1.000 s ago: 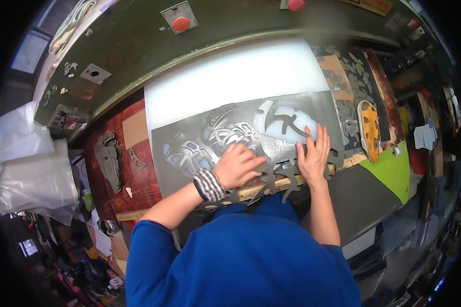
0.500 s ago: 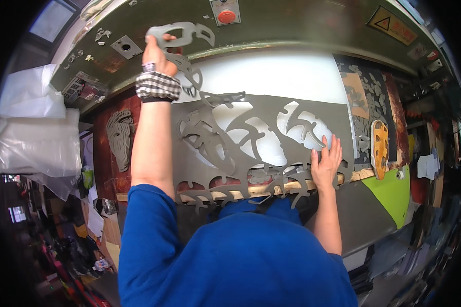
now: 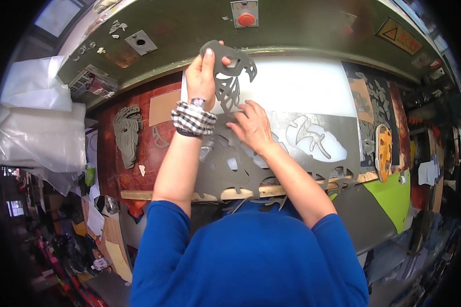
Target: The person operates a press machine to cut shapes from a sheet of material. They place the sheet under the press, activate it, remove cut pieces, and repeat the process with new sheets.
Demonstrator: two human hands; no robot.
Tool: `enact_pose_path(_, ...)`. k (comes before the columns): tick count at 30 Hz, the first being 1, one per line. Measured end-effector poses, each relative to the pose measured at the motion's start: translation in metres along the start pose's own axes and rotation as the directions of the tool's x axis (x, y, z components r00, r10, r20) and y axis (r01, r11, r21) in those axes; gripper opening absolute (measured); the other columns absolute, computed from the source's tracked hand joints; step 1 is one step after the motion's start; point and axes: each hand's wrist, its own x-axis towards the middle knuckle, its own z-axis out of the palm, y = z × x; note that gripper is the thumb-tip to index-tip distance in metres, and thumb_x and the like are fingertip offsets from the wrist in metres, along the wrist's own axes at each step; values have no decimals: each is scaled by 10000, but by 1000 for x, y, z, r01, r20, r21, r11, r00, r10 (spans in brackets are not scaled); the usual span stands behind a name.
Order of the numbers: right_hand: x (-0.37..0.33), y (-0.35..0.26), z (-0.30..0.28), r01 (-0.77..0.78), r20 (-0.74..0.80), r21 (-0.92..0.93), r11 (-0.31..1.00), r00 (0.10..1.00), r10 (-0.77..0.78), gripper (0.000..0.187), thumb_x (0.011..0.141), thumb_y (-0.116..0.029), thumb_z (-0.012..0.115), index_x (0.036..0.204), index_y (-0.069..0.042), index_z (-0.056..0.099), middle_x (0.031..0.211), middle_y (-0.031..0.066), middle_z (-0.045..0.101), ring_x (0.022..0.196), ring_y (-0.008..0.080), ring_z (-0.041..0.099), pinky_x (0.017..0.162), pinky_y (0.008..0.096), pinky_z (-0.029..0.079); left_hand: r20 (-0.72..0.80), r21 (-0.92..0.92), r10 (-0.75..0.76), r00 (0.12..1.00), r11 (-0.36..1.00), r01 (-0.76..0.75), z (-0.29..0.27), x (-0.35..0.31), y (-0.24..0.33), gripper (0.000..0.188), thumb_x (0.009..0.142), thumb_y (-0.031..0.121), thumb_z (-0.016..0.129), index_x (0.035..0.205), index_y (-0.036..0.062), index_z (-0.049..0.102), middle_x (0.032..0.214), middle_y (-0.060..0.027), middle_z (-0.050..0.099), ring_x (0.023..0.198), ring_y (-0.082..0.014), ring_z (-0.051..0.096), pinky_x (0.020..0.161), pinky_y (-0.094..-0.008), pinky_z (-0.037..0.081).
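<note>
My left hand (image 3: 202,77) is raised over the far part of the work table, closed on grey cut-out pieces (image 3: 235,59) of thin sheet with curved openings. A thin, web-like part dangles from them toward the table. My right hand (image 3: 253,125) is beside its lower end, fingers apart, over the large grey sheet (image 3: 276,176). Whether its fingertips touch the dangling part I cannot tell. Foot-shaped openings and curved strips show in the sheet, and its jagged near edge overhangs the wooden table edge (image 3: 271,191). My right forearm hides some of it.
A white board (image 3: 312,84) lies beneath the sheet's far side. At left are stacked grey cut pieces (image 3: 127,134) and a brown card (image 3: 165,108). An orange-yellow foot-shaped die (image 3: 383,153) lies at right near grey scraps (image 3: 376,97). A green machine beam with a red button (image 3: 246,19) spans the back.
My left hand has come right and nearer with the grey pieces. My right hand has left the sheet's right-hand opening and moved left and farther, beside the dangling part.
</note>
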Motion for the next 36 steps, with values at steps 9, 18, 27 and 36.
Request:
enact_pose_path(9, 8, 7, 29, -699, 117, 357, 619, 691, 713, 247, 812, -164, 695, 636, 4, 648, 549, 16, 568, 555, 130, 487, 530, 319, 401, -425, -467, -284, 859, 882, 60, -66, -41, -79, 469, 1000, 419, 418, 1318, 76, 449, 844, -30, 558, 867, -173, 543, 833, -359, 447)
enact_pose_path(18, 58, 7, 33, -826, 114, 558, 83, 175, 978, 210, 818, -85, 685, 643, 16, 627, 611, 42, 587, 546, 116, 487, 538, 304, 407, -419, -599, -214, 883, 796, -91, -73, -45, -115, 462, 1018, 361, 386, 1326, 17, 404, 956, -101, 583, 937, -224, 552, 940, -421, 425)
enact_pose_path(27, 100, 39, 41, -488, 147, 836, -252, -244, 959, 176, 772, 5, 643, 898, 118, 596, 843, 143, 642, 715, 217, 605, 589, 359, 466, -402, -475, -48, 915, 865, -163, -63, -44, -122, 441, 1006, 349, 440, 1301, 22, 455, 1009, -89, 635, 972, -184, 577, 907, -339, 445)
enact_pose_path(36, 92, 46, 24, -878, 334, 466, 112, 291, 896, 235, 880, -257, 652, 840, -27, 676, 739, 88, 669, 649, 145, 600, 563, 280, 458, -393, -533, -126, 911, 839, -113, -65, -39, -123, 426, 1013, 344, 406, 1281, 14, 430, 935, -118, 626, 956, -248, 587, 952, -416, 439)
